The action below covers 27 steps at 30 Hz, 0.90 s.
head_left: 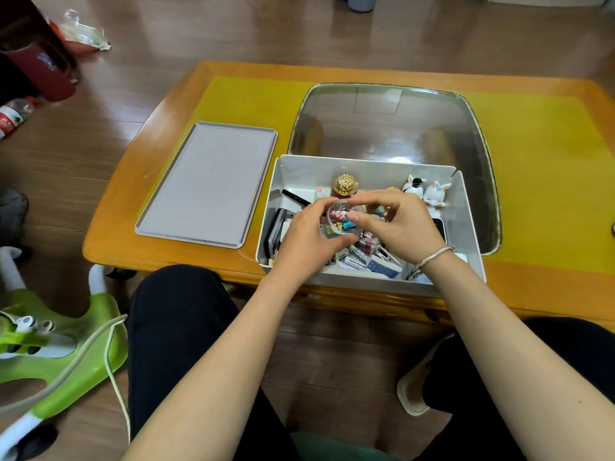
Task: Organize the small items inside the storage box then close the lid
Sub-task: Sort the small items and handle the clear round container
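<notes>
Head cam: we see both hands over storage box (466, 227) on table (133, 207). Left hand (307, 236) cups clear round clip tub (342, 219), right hand (401, 224) pinches its top. Contents jumbled, sorting barely begun imo; lid (206, 184) off, lying left of box, closing left to do
</notes>
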{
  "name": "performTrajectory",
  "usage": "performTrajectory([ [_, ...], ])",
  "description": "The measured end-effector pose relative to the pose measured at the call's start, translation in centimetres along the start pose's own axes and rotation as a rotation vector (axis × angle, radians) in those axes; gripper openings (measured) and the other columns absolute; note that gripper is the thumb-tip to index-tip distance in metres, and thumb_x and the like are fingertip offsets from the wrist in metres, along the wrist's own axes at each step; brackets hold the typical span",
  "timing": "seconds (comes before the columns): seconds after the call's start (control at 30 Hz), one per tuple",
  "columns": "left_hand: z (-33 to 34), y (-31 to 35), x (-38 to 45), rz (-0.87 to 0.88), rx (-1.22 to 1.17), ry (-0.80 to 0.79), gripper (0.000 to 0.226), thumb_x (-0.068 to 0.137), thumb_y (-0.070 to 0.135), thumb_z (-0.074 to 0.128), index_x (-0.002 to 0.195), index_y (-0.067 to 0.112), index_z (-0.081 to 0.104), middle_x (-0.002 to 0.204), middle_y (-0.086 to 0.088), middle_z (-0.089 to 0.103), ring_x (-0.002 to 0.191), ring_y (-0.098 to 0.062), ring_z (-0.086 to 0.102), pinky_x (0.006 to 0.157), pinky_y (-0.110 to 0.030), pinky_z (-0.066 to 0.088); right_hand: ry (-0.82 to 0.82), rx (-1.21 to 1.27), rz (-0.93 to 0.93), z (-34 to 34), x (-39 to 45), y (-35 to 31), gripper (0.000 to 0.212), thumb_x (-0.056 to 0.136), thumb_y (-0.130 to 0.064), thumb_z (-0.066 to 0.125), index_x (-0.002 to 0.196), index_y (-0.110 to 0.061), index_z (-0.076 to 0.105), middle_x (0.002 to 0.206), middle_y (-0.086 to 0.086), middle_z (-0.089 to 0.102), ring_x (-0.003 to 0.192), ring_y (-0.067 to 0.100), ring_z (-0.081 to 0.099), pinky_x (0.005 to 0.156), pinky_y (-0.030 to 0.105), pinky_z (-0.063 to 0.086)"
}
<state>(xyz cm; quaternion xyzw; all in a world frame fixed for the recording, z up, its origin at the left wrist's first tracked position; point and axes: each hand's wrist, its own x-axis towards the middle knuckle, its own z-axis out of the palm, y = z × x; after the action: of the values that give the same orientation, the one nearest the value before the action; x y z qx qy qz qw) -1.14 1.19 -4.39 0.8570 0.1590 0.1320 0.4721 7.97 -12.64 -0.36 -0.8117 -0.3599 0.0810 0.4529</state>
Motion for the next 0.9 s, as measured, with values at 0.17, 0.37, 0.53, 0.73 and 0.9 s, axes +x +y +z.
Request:
performTrajectory([
  [0.17,-0.4,0.1,0.0,-0.072,-0.122,0.07,0.051,0.078,0.035,0.075,0.121,0.03,0.048,0.097,0.024,0.054,0.087,0.021,0.051,0.066,-0.001,0.042,0.061,0.101,0.078,0.3,0.2,0.7,0.016,0.092,-0.02,0.057,0.099,-0.016,0.071,0.095,-0.001,0.069,0.092,0.021,0.062,0.079,0.032,0.05],
  [0.37,-3.0,-0.8,-0.4,-0.021,-0.04,0.323,0.063,0.079,0.028,0.076,0.132,0.019,0.043,0.127,0.002,0.05,0.116,-0.009,0.052,0.09,-0.024,0.051,-0.096,0.003,0.196,2.1,-0.2,1.8,0.01,0.084,-0.019,0.068,0.093,-0.018,0.071,0.078,0.0,0.067,0.063,0.005,0.055,0.062,0.016,0.047],
  [0.53,-4.0,-1.4,-0.6,0.025,-0.117,0.437,0.068,0.08,0.017,0.076,0.135,0.018,0.037,0.13,0.005,0.047,0.119,-0.005,0.05,0.091,-0.016,0.049,-0.274,-0.128,0.184,3.6,0.2,1.4,0.013,0.073,-0.028,0.079,0.079,-0.018,0.073,0.06,-0.003,0.065,0.05,-0.001,0.052,0.06,0.017,0.044],
  [0.73,-3.5,-2.0,-0.8,0.026,-0.043,0.418,0.072,0.08,0.02,0.076,0.139,0.016,0.035,0.135,-0.001,0.044,0.123,-0.009,0.048,0.089,-0.011,0.047,-0.344,-0.542,0.189,5.6,1.0,0.2,0.043,0.062,-0.066,0.07,0.051,-0.025,0.061,0.056,-0.008,0.06,0.062,0.01,0.057,0.058,0.026,0.047],
  [0.9,-3.6,-1.9,-0.6,0.033,-0.001,0.392,0.069,0.079,0.025,0.076,0.137,0.015,0.04,0.133,-0.003,0.042,0.122,-0.011,0.048,0.088,-0.01,0.047,-0.402,-0.467,0.221,5.9,1.3,-0.5,0.025,0.069,-0.037,0.074,0.054,-0.023,0.06,0.063,-0.002,0.064,0.07,0.017,0.062,0.066,0.03,0.053],
])
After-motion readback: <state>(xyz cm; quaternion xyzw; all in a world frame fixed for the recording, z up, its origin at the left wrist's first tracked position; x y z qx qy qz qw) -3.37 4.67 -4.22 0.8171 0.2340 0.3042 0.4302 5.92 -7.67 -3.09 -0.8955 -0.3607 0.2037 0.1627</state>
